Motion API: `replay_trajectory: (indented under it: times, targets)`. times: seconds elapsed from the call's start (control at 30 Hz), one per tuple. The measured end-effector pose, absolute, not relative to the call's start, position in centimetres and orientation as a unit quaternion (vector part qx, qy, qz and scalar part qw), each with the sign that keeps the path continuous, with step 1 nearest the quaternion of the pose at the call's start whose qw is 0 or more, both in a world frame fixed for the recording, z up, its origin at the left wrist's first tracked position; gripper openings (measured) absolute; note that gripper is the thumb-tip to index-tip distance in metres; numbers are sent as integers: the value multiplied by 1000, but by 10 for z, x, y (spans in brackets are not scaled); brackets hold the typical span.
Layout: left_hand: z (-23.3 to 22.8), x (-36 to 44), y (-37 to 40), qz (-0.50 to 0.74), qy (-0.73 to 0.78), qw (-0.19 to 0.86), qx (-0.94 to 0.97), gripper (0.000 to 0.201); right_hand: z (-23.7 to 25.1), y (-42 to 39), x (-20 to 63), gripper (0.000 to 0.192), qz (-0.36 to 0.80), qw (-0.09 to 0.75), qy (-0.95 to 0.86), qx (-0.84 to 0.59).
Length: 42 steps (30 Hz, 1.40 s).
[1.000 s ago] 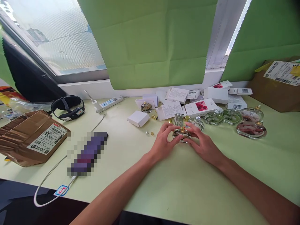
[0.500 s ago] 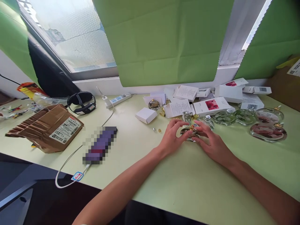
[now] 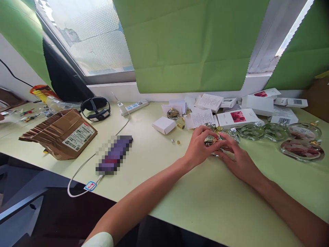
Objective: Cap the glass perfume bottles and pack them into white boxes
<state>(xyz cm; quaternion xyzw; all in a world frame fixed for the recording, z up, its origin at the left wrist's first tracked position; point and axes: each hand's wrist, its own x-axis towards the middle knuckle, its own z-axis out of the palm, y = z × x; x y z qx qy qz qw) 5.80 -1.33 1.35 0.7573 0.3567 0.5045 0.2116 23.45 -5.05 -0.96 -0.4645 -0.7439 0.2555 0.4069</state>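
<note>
Both hands meet over a small round glass bottle with a gold top (image 3: 214,141) lying on the pale green table (image 3: 195,199). My left hand (image 3: 199,145) curls around its left side, fingers on the gold top. My right hand (image 3: 238,157) covers its right side, so most of the bottle is hidden. Just behind them stand another small clear bottle (image 3: 232,133) and a gold cap (image 3: 180,126).
Flat round glass bottles (image 3: 276,132) line the right. White boxes and leaflets (image 3: 232,117) are heaped behind the hands, with a small white box (image 3: 163,125) to the left. A brown parcel (image 3: 60,133), a black strap device (image 3: 95,108), a power strip (image 3: 135,107) and a cabled pixelated object (image 3: 114,154) lie left.
The camera has swung left, shifting the scene rightward in view. Both hands have closed in tighter over the bottle, the left fingers now on its gold top.
</note>
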Motion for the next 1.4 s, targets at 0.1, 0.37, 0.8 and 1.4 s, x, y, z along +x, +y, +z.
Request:
replay_trajectory:
  times: [0.1,0.37,0.8,1.4]
  targets:
    - [13,56,-14,507,364,215,751,16,-11,-50,235,60,250,406,-745,-466]
    - [11,49,-10,488,332,237,772,16,-12,-50,237,62,266,410,-742,-459]
    - [6,45,-24,436,333,232,803,42,-10,-48,244,59,433,460,-681,-370]
    - [6,57,-35,528,355,204,744,20,-26,-49,248,48,348,435,-748,-361]
